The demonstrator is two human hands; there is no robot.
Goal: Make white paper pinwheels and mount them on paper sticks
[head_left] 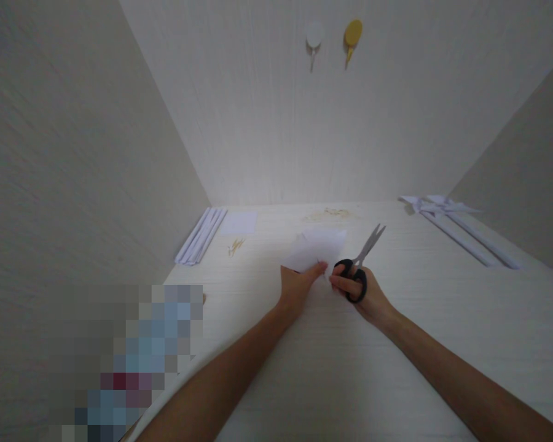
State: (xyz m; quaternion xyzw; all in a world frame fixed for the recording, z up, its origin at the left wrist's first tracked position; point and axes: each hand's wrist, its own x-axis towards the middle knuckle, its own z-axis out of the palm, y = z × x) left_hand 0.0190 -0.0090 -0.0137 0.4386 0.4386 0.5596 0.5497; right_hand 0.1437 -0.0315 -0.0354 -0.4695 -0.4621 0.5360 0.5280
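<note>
My right hand (366, 298) grips a pair of scissors (360, 261) by its black handles; the silver blades point up and away to the right, close together. My left hand (299, 283) pinches the near edge of a white paper sheet (320, 245) that lies on the pale desk (442, 319). The two hands are close together, just in front of the sheet. The scissor blades rest beside the sheet's right edge, not on it.
Folded white paper strips (200, 236) and a small white square sheet (239, 222) lie at the back left. Rolled paper sticks with folded shapes (456, 224) lie at the back right. Two hooks, white (314, 37) and yellow (352, 34), hang on the back wall. Walls enclose three sides.
</note>
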